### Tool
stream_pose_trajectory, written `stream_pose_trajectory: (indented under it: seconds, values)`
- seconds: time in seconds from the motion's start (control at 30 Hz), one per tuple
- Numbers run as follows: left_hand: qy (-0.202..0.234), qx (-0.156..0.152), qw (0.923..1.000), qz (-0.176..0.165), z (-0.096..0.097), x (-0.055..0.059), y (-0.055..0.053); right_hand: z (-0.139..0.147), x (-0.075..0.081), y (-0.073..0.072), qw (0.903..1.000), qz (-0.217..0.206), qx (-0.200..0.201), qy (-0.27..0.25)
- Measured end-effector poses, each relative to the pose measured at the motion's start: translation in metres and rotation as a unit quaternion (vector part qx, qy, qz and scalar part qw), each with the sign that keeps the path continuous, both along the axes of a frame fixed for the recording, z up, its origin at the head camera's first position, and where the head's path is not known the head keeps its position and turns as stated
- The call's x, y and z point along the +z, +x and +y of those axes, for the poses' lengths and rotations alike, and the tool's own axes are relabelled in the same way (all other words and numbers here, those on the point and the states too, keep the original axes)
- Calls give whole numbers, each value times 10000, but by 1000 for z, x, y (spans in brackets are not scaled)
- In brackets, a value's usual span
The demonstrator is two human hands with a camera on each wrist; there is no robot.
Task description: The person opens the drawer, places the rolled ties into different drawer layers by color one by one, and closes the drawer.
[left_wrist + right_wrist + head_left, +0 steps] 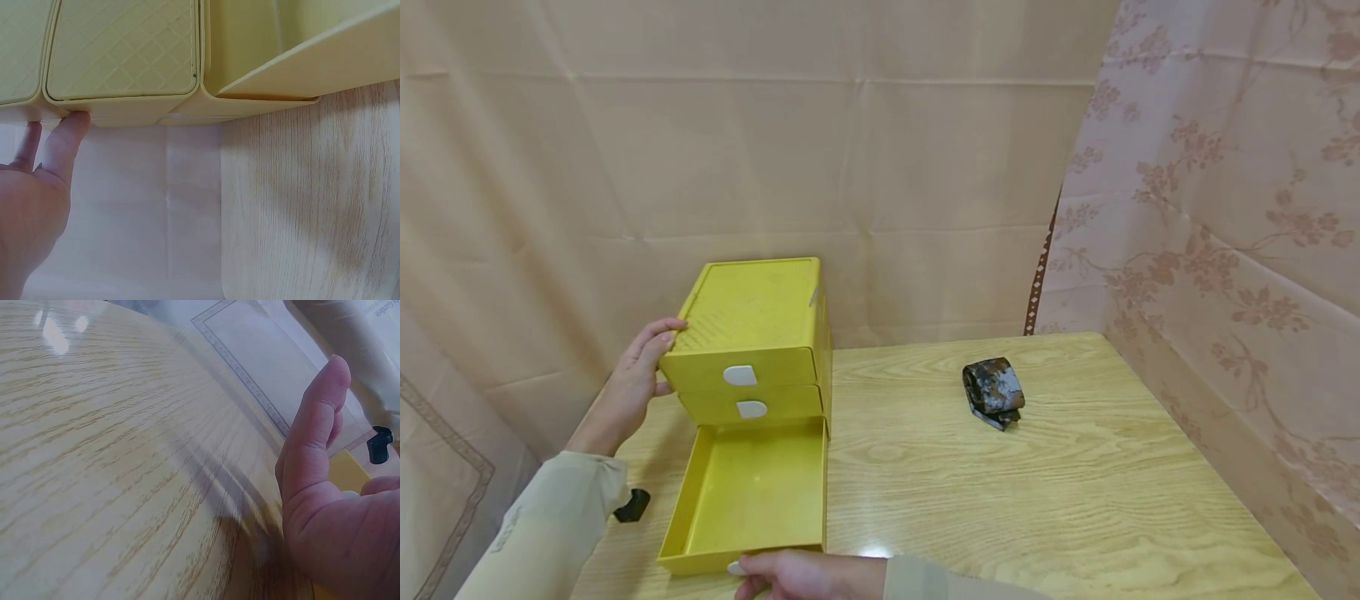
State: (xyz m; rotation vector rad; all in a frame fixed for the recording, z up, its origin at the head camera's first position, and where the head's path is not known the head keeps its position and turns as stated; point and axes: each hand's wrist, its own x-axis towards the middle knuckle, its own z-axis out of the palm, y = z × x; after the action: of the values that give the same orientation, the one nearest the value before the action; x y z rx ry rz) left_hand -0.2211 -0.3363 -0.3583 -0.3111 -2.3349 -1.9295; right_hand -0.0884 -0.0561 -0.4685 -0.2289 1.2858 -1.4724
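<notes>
A yellow three-drawer box point(752, 308) stands on the table, its two upper drawers closed. The bottom drawer point(752, 500) is pulled far out, and its bare yellow floor shows. My left hand point(638, 367) steadies the box at its left side, with the fingertips against the wall; in the left wrist view, that hand point(37, 194) touches the side with nearly straight fingers. At the drawer's front, my right hand point(797, 573) pinches the white handle point(735, 568). Part of this right hand point(337, 512) hides the handle in the right wrist view.
A rolled camouflage-patterned cloth item point(995, 392) lies on the wooden table point(1000, 500), right of the box. A black piece point(632, 505) shows by the left sleeve. Beige curtain point(887, 167) hangs behind, and floral cloth point(1240, 250) at the right.
</notes>
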Motion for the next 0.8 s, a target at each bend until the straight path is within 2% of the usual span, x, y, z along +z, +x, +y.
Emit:
stream_pose_trajectory:
  seconds: [0.8]
  values:
    - [-270, 7, 9996, -27, 0, 2, 1, 2, -1, 2, 9995, 258, -23, -170]
